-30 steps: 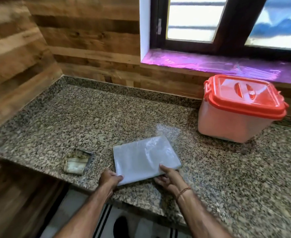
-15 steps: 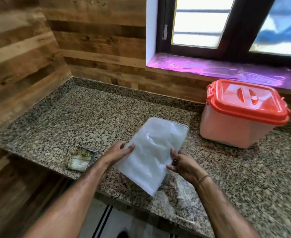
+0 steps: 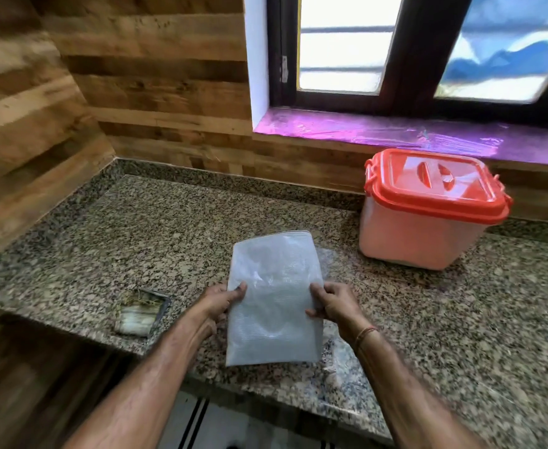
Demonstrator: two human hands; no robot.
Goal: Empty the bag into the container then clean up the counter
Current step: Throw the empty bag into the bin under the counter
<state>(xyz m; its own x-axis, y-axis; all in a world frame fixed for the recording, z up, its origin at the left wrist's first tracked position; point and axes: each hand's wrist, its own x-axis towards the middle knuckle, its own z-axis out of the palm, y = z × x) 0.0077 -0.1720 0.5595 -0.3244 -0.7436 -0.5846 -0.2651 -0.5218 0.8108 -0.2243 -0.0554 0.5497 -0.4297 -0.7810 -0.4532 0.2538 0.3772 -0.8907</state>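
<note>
Head view, looking down over a speckled granite counter point(image 3: 460, 335) set in a corner of wood-panelled walls point(image 3: 143, 92). Counter's front edge runs diagonally across the lower frame; below it a strip of floor with dark stripes, partly hidden by the forearms.

Nearest: both forearms reach in from the bottom. Left hand point(image 3: 219, 301) pinches the left edge of the bag point(image 3: 274, 299), thumb on the front face, fingers curled behind. Right hand point(image 3: 334, 304) grips the right edge the same way, fingers closed around it; a thin cord band sits on that wrist. Bag is a translucent whitish plastic pouch, held long side running away from the camera, flat and slightly bowed. Whether its lower edge touches the counter or hangs just above it, cannot tell. Contents not discernible through the film.

Left of the left hand, near the counter's front edge: a small rectangular tray-like object point(image 3: 141, 312) with pale, dirty-looking material in it; blurred, cannot identify.

Further back, right: container point(image 3: 418, 234) with pale translucent body and orange-red lid point(image 3: 434, 186), lid seated on top, side clasps visible. Stands on the counter well apart from the bag, close to the back wall. Interior looks uniformly pale; fill level unclear.

Farthest: purple-tinted window sill point(image 3: 379, 131) and dark-framed window point(image 3: 412, 53) above the container.
</note>
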